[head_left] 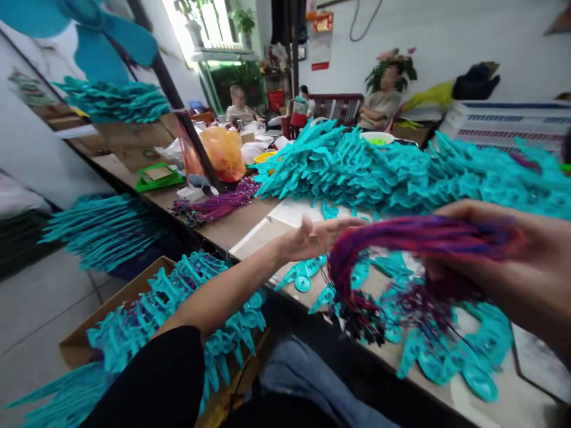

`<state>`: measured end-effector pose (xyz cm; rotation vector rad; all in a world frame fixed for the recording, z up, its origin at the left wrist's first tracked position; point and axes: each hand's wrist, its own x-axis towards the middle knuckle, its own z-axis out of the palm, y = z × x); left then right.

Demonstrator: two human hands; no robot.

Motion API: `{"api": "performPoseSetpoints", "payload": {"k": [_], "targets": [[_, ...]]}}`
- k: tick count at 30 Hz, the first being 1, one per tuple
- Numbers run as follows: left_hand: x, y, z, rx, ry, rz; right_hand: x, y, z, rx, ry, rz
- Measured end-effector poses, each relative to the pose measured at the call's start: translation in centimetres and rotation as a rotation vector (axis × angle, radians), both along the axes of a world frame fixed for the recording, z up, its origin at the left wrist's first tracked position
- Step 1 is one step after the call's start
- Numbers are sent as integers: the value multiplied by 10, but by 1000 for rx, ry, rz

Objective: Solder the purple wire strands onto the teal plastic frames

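Note:
My right hand (504, 261) is closed around a bundle of thin red, blue and purple wires (401, 235), held above the table. The bundle arches to the left and bends down, with small dark ends (366, 321) hanging below. My left hand (319, 235) reaches in from the left with its fingers stretched out, the tips close to the bend. A thin reddish loop (312, 241) shows by its thumb; whether it is a wire or a band I cannot tell. Turquoise plastic parts (446, 356) with round discs lie loosely under the bundle.
A long heap of turquoise parts (379, 172) runs along the table's back. More wires (223, 202) lie beside an orange bag (223, 151). A cardboard box (71, 342) of wired turquoise parts stands low left. A dark post (178, 101) rises behind. Several people sit farther back.

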<state>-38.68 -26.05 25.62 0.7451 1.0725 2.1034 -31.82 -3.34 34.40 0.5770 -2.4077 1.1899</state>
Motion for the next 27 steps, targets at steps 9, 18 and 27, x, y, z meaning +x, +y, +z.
{"api": "performPoseSetpoints", "payload": {"k": [9,18,27], "targets": [[-47,-180,-44,-341,-78,464,-198,-181,-22,-78,-431,192],[-126,-384,-15,-1057,5,988,-304,-341,-119,235,-380,380],[-201,-415,-36,-1833,268,1297,-335,-400,-139,430,-178,249]]}}
